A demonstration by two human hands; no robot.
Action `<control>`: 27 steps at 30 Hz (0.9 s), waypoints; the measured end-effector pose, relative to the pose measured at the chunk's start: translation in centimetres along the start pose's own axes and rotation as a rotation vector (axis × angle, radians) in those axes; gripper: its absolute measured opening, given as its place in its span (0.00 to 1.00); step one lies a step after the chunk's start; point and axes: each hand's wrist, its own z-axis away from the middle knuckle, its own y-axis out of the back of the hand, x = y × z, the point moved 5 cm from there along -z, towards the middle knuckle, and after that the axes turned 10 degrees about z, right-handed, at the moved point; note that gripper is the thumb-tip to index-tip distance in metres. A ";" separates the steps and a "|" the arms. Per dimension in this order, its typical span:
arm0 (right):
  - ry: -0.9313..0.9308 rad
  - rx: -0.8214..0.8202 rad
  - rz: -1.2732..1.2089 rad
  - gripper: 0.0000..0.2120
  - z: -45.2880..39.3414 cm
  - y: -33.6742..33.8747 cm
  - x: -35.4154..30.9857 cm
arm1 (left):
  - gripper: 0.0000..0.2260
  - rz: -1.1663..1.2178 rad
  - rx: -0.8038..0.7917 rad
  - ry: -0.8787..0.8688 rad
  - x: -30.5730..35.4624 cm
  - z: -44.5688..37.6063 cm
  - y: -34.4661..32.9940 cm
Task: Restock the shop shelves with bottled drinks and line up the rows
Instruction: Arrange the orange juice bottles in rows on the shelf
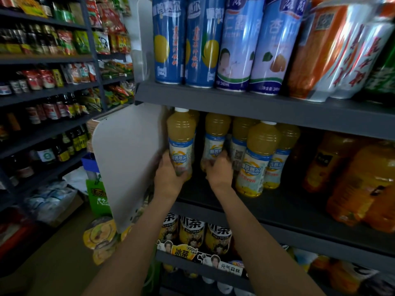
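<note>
Right, we're in a dim shop aisle, looking at a dark grey metal shelf unit [277,112] on the right, with a second run of dark shelves [47,92] stretching away on the left, stacked with sauce bottles and snack packets. A pale grey end panel [128,159] stands at the left edge of the near unit.

Up top, tall blue cans [168,39] stand side by side, then two lighter blue cans [237,45], then orange-and-silver packs [333,54] leaning at the right. Down below, iced tea bottles [192,231] with black-and-white tops sit behind a printed shelf strip.

Middle shelf is where the action is. A cluster of yellow juice bottles with blue-and-white labels stands at the left end, and orange drink bottles [363,184] crowd the far right, blurred. Both arms reach in from the near edge. The left hand [168,176] is wrapped round the lower part of the leftmost juice bottle [181,139], upright, tight against the end panel. The right hand [220,169] grips the base of the next juice bottle [215,139], just beside the first, its fingers curled behind the label. To the right, a front juice bottle [256,159] stands nearer the shelf edge, with more of them behind it.
</note>
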 end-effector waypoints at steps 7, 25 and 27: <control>-0.001 0.022 0.014 0.20 -0.6 -0.5 -0.3 | 0.30 -0.041 -0.036 0.016 -0.2 -0.1 -0.5; -0.068 0.021 0.180 0.30 0.1 0.2 -2.1 | 0.29 -0.033 -0.152 0.039 -0.7 -1.4 -0.9; 0.032 0.037 0.179 0.28 1.5 1.2 -2.1 | 0.30 -0.009 -0.116 0.044 -0.9 -1.0 -1.0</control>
